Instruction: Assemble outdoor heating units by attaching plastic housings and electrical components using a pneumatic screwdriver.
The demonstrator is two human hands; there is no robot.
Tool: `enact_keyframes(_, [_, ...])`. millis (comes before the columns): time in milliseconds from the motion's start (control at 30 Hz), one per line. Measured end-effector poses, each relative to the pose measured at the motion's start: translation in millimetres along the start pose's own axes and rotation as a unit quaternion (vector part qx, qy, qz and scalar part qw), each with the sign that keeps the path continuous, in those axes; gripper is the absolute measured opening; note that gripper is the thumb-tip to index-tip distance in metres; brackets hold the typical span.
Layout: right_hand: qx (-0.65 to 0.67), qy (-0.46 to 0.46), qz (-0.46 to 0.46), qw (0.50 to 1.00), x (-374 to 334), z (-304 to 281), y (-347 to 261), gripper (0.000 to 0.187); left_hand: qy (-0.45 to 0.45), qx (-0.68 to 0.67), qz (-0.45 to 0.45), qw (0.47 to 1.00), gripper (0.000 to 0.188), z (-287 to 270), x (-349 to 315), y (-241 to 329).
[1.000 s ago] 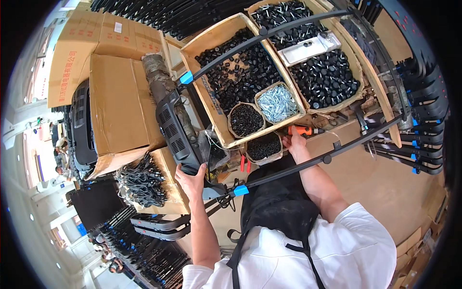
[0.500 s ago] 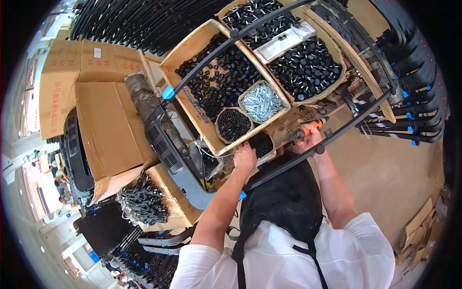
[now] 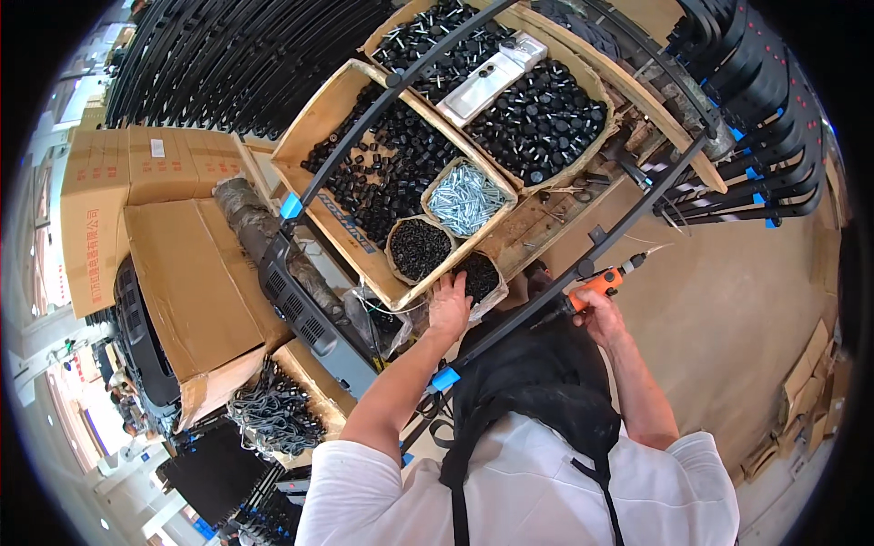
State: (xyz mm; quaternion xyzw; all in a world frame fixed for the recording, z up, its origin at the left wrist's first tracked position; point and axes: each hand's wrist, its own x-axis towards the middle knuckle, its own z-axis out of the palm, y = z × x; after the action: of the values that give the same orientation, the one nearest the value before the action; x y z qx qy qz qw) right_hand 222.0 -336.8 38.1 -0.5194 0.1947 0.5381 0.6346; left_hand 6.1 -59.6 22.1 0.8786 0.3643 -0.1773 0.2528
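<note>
My right hand (image 3: 601, 318) is wrapped around an orange-and-black power screwdriver (image 3: 596, 289), held just beyond the near rail of a black tube frame (image 3: 537, 305). My left hand (image 3: 448, 308) reaches to a small plastic-lined box of tiny black screws (image 3: 481, 278), its fingers stretched apart at the rim; whether a screw lies under the fingertips is too small to tell. Beside that hand, a wooden tray (image 3: 314, 223) holds black caps (image 3: 391, 168), a small box of silver screws (image 3: 464, 198) and a round tub of black screws (image 3: 421, 249).
A second box of black-headed bolts (image 3: 546, 123) with a silver metal piece (image 3: 492, 77) stands farther back. Cartons (image 3: 196, 264), a grey-black plastic housing (image 3: 314, 309) and a bundle of cables (image 3: 276, 408) lie left. Black tube frames (image 3: 756, 173) stack at right.
The power screwdriver in my right hand has moved nearer and out past the frame rail, now pointing differently. My left hand stays by the black screws, its fingers more spread.
</note>
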Motion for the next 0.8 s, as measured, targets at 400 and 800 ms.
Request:
enact_keyframes(400, [-0.075,-0.012,-0.103,0.992,-25.3,37.2,-18.5,0.034,-0.141,0.058,0.124,0.98,0.043,-10.4,22.3,-8.3])
enact_keyframes(800, [-0.141,-0.003,-0.191,0.971,-83.4,58.6,-45.0,0.064,-0.195,-0.358,-0.104,0.907,0.032,6.0,44.8,-40.5])
